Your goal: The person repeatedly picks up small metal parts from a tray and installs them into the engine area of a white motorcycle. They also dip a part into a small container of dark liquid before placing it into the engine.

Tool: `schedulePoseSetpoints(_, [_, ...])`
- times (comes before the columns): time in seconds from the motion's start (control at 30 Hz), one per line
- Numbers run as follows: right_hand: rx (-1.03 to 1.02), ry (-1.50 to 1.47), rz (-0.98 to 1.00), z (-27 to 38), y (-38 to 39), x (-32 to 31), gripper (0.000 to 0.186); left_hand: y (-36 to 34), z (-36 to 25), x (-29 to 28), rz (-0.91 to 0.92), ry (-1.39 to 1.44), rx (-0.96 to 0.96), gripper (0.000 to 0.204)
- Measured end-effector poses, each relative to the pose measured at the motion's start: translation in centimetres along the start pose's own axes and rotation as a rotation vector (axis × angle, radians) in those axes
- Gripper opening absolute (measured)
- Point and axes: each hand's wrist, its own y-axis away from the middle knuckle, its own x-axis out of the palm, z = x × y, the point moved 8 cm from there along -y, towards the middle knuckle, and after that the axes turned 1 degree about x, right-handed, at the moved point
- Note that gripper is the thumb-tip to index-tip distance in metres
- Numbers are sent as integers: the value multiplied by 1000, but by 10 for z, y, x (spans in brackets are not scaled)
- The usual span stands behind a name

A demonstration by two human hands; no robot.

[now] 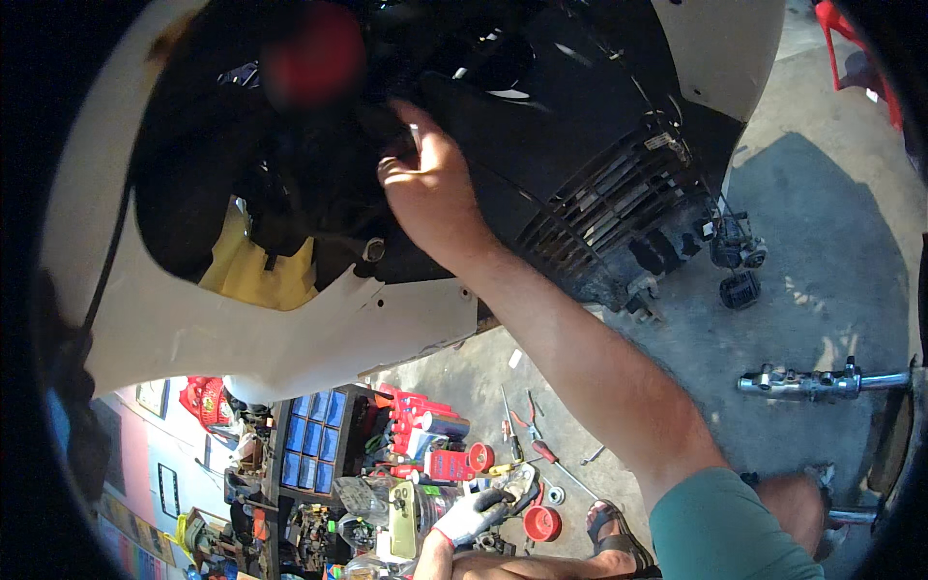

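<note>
My right hand [430,188] reaches up into the dark inside of a large white body panel [319,338], its forearm crossing from the lower right. The index finger stretches forward and the thumb curls at the left. Near the fingers is a small bright streak; what they grip is lost in shadow. Below the hand, a round fitting [373,249] sits by the panel's edge, beside a yellow piece [256,266]. A blurred red round shape [314,53] shows above left. To the right is a slatted dark grille [609,193]. My left hand is out of view.
Low down, another person's gloved hand [469,517] is among parts near a sandalled foot [619,536]. Red bowls [541,523], a screwdriver [565,471] and pliers [527,416] lie on the concrete. Blue drawers [312,440] stand left; a metal tube assembly [822,382] is right.
</note>
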Motion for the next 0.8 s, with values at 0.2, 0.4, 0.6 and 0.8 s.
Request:
schedulePoseSetpoints(0.2, [420, -695, 83, -2, 28, -12, 62, 4, -17, 2, 16, -39, 124, 37])
schedulePoseSetpoints(0.4, [548, -652, 210, -16, 87, -27, 48, 32, -25, -7, -73, -129, 334, 37])
schedulePoseSetpoints(0.6, [740, -244, 546, -27, 171, -77, 41, 38, -30, 2, -25, -96, 366, 45])
schedulePoseSetpoints(0.8, [1082, 549, 887, -66, 297, -142, 46, 71, -19, -4, -248, -44, 526, 24])
